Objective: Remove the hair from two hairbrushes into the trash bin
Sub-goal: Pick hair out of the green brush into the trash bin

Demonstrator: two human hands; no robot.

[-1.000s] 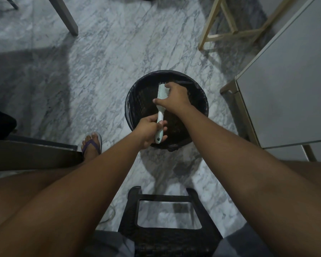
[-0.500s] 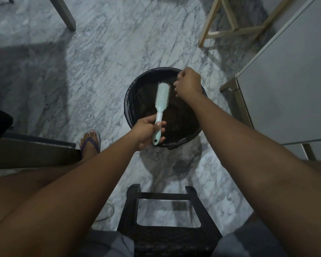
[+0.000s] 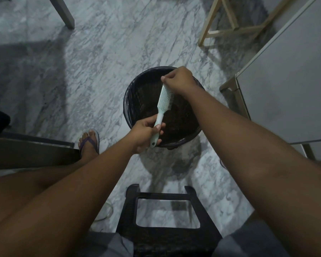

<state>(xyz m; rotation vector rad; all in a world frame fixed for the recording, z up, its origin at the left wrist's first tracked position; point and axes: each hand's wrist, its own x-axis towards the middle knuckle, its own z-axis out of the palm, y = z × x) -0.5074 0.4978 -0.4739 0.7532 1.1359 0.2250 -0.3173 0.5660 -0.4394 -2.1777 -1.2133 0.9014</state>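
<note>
Hairbrush of pale mint plastic hangs tilted above the open mouth of the trash bin, bristles turned toward the right. The left hand is closed around its handle over the bin's near rim. The right hand sits at the brush's far tip, fingers pinched together there; whether any hair is between them cannot be told. The bin stands on the marble floor, lined with a dark bag.

my left hand grips the pale green hairbrush by its handle over the black trash bin; my right hand pinches at the brush's tip.
</note>
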